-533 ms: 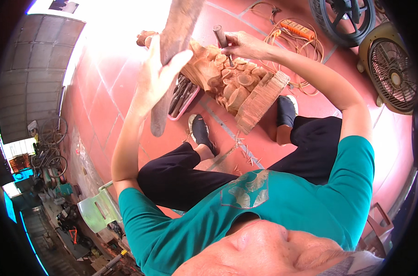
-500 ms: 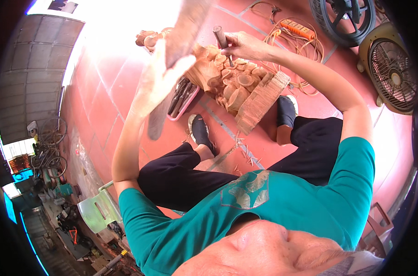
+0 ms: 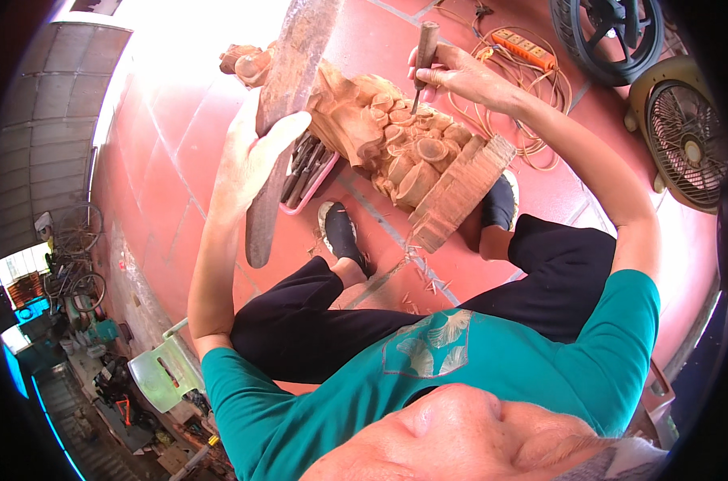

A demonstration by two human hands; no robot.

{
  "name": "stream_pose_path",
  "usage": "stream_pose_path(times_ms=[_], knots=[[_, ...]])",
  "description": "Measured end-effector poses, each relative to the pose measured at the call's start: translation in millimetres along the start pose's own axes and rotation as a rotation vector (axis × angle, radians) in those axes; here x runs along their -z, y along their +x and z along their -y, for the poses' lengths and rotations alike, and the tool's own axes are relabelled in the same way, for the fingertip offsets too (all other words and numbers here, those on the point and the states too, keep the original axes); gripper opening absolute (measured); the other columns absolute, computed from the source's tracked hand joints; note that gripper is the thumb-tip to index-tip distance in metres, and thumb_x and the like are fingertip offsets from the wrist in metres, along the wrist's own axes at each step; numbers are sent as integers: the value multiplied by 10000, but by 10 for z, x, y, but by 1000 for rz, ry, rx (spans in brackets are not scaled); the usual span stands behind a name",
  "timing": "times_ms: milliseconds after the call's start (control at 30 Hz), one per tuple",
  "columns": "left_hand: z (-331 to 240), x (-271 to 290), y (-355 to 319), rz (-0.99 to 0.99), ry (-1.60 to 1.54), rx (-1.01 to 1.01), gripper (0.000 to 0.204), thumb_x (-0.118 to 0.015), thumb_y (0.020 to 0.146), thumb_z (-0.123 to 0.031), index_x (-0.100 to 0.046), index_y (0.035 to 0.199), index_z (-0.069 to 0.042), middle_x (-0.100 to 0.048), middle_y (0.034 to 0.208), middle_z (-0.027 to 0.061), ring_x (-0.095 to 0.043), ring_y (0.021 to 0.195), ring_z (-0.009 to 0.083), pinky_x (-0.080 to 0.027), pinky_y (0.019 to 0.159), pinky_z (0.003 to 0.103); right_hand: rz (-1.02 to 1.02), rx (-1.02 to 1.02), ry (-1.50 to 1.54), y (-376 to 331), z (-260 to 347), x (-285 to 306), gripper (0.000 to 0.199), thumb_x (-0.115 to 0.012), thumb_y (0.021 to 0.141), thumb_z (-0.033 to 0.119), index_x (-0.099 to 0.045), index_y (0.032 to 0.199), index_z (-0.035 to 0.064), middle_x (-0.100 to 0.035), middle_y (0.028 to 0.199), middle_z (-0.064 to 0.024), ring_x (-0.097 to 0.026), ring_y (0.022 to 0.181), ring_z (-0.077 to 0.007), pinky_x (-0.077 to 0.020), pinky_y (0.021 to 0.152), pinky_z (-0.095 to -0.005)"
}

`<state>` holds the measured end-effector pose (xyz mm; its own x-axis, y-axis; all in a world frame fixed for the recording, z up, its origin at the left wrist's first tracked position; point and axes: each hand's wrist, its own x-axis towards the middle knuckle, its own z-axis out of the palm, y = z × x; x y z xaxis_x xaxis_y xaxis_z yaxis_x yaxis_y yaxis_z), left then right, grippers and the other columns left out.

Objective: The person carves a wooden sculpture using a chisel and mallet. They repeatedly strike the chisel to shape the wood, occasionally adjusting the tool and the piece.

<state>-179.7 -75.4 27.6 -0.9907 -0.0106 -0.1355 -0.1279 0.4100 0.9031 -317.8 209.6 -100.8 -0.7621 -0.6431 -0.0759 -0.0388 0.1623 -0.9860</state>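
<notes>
My left hand (image 3: 252,156) is closed round a long flat wooden bat (image 3: 294,68), held raised over the left part of a wood carving (image 3: 400,140). Its thumb shows, while most of the other fingers are hidden. With the fingers of my right hand (image 3: 464,76) I grip a chisel (image 3: 427,48) by its wooden handle. The chisel leans to the right, and its thin blade points down at the rounded shapes on the carving. The carving lies on the floor between my feet, its flat block end (image 3: 464,192) nearest me.
A pink tray (image 3: 325,178) of carving tools stands left of the carving. Wood chips lie on the red tiled floor (image 3: 159,192). At the right are an orange power strip (image 3: 524,50) with coiled cable, a wheel (image 3: 568,40) and a fan (image 3: 648,120). A pale green chair (image 3: 155,377) stands lower left.
The chisel has tipped from leaning left to leaning right, and my right hand has shifted right with it. The bat, blurred before, now shows sharply and sits slightly further left.
</notes>
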Motion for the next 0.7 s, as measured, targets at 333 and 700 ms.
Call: stream_pose_path(times_ms=[333,700], knots=[[22,4,-12,68,38,-83,424,-715,949,-173,-564,1302,6,-666,1038,50,-609,908,102,-503,823,275,-9,2,14,63,-72,-49,252,-613,1025,253,-598,1179,54,-681,960,-41,-676,727,-100,-571,700,-270],[-75,-64,-34,59,83,-149,487,-747,925,-210,-554,1306,24,-674,1065,93,-624,937,138,-505,863,304,19,-42,-12,78,-11,-69,245,-632,1026,220,-585,1187,41,-667,970,-43,-673,764,-99,-581,741,-282]])
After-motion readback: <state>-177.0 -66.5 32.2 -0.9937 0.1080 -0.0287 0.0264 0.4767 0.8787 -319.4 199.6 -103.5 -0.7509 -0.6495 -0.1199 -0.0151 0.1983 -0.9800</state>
